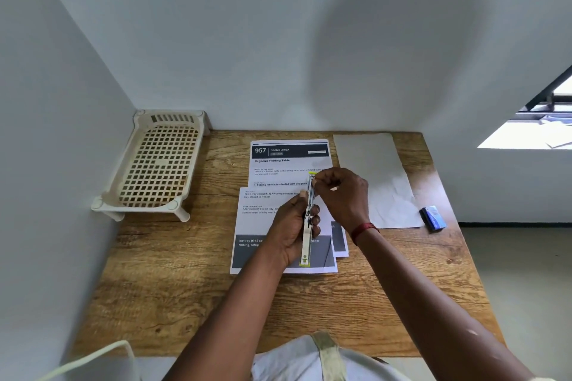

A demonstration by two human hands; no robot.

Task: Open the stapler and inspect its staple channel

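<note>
Bare table [185, 281] nearer than printed sheets [272, 170]; above them, left hand [291, 232] grips stapler [308, 219], right hand [343, 195] pinches its far end.

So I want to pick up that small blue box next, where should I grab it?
Take the blue box across its two long sides, coming straight down from above. It lies flat on the table near the right edge, beside the blank sheet, with free space on both long sides, so a top pinch should probably fit.

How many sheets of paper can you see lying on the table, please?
3: the printed sheet headed 957 at centre back, the printed sheet overlapping it under the hands, the blank sheet right. More may be hidden.
</note>
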